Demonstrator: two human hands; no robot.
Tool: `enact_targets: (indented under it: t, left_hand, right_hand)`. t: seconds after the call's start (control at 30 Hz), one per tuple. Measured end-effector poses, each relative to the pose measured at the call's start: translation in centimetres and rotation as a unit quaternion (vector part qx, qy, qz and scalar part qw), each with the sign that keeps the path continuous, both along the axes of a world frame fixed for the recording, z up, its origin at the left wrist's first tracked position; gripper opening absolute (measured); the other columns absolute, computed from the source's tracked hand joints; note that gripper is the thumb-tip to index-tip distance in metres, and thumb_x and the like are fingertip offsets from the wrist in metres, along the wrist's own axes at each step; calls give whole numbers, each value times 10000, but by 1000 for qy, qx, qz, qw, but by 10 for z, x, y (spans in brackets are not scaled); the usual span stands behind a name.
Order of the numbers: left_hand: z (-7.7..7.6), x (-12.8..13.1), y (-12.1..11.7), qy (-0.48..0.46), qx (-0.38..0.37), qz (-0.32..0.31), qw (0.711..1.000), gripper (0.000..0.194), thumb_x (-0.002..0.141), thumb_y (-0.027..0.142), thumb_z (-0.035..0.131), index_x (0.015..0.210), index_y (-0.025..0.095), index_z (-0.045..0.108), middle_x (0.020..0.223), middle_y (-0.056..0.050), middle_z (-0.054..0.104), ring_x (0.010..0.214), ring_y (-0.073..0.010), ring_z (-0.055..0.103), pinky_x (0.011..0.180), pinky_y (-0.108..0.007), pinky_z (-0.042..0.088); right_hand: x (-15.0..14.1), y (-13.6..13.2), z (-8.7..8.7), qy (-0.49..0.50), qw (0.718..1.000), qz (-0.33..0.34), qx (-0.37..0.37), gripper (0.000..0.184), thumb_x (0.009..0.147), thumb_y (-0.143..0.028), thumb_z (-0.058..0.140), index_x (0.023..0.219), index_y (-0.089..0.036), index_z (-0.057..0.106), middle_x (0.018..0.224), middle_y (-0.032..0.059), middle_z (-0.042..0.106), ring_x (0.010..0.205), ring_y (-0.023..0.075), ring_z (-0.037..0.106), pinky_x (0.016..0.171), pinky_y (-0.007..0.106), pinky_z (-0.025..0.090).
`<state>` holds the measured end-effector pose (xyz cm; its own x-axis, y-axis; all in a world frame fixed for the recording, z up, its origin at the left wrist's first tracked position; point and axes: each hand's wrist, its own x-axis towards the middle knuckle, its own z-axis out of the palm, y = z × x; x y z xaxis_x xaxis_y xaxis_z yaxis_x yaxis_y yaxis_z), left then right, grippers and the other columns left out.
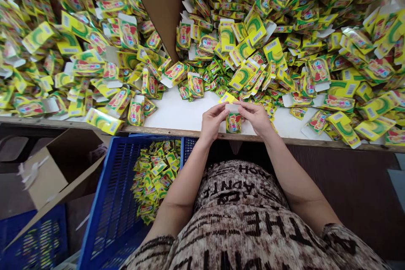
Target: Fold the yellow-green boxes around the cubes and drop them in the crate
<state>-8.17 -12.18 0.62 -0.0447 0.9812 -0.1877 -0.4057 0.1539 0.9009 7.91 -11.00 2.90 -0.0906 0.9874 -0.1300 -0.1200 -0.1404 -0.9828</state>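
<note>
At the table's front edge, a small printed carton [233, 123] in green, yellow and red is held upright between my two hands, its white end flap facing up. My left hand [214, 119] pinches the carton's left side near the flap. On the other side, my right hand [255, 117] has its thumb and fingers closed at the flap's right corner. Whether anything sits inside the carton cannot be seen. Just behind my hands lie a yellow carton [227, 98] and a heap of small green sachets [215, 71].
Large heaps of similar cartons [110, 57] cover the table [177, 107] left and right. A brown board [158, 0] divides them. Below left, a blue crate [106, 202] holds many small packs [156, 177]; beside it is an open cardboard box [47, 177].
</note>
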Motion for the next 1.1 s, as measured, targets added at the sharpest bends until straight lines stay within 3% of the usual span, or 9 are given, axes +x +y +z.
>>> enact_targets:
  t: [0.17, 0.33, 0.5, 0.6, 0.77, 0.93, 1.03, 1.1]
  left_hand:
    - [-6, 5, 3, 94, 76, 34, 992, 250, 694, 353, 847, 875, 187, 805, 894, -55, 783, 810, -166, 687, 797, -313, 560]
    - [-5, 3, 6, 99, 89, -9, 991, 288, 727, 341, 830, 973, 197, 791, 918, -44, 767, 812, -144, 672, 783, -280, 543]
    - [-4, -7, 11, 175, 176, -48, 967, 171, 752, 329, 823, 852, 194, 791, 867, -50, 740, 840, -159, 668, 794, -293, 533]
    - [-7, -9, 11, 177, 208, -57, 960, 196, 724, 332, 850, 849, 196, 782, 882, -53, 736, 866, -169, 675, 817, -313, 539]
    - [-9, -11, 5, 154, 189, -97, 965, 335, 703, 362, 865, 984, 209, 765, 952, -55, 730, 883, -174, 677, 815, -312, 544]
    - [-7, -10, -7, 208, 176, -109, 956, 275, 733, 356, 833, 974, 230, 790, 995, -79, 739, 958, -202, 677, 863, -328, 540]
    - [-6, -4, -12, 187, 140, -116, 965, 300, 717, 374, 837, 968, 221, 776, 962, -62, 742, 918, -202, 688, 840, -323, 551]
    - [-1, -9, -15, 187, 129, -78, 971, 303, 750, 380, 807, 1002, 220, 761, 982, -53, 738, 911, -190, 688, 853, -311, 547]
  right_hand:
    - [6, 2, -5, -32, 999, -10, -8, 348, 669, -484, 819, 855, -190, 816, 874, 60, 773, 724, 170, 648, 526, 257, 500]
    - [9, 0, -9, -47, 999, -12, 15, 331, 649, -449, 853, 869, -204, 817, 822, 55, 776, 733, 190, 689, 557, 275, 552]
    - [15, 0, -12, -62, 997, 15, 47, 340, 637, -456, 872, 876, -219, 821, 886, 63, 773, 746, 195, 698, 640, 321, 589]
    - [18, 0, -14, -91, 990, 26, 107, 352, 620, -436, 894, 886, -219, 818, 854, 56, 750, 752, 185, 674, 696, 334, 578]
    - [13, -11, -17, -151, 970, -13, 191, 230, 769, -418, 803, 932, -256, 804, 938, 63, 719, 874, 192, 650, 727, 329, 559]
    - [4, -35, -16, -183, 964, -36, 188, 152, 855, -388, 712, 945, -298, 796, 1062, 72, 683, 1001, 221, 644, 830, 384, 570]
    - [17, -38, -19, -190, 965, -19, 182, 181, 871, -376, 685, 999, -304, 790, 1073, 68, 696, 1025, 224, 643, 904, 403, 552]
    - [34, -29, -24, -193, 965, -75, 159, 219, 882, -398, 655, 1003, -271, 786, 1033, 70, 715, 984, 223, 652, 903, 404, 546]
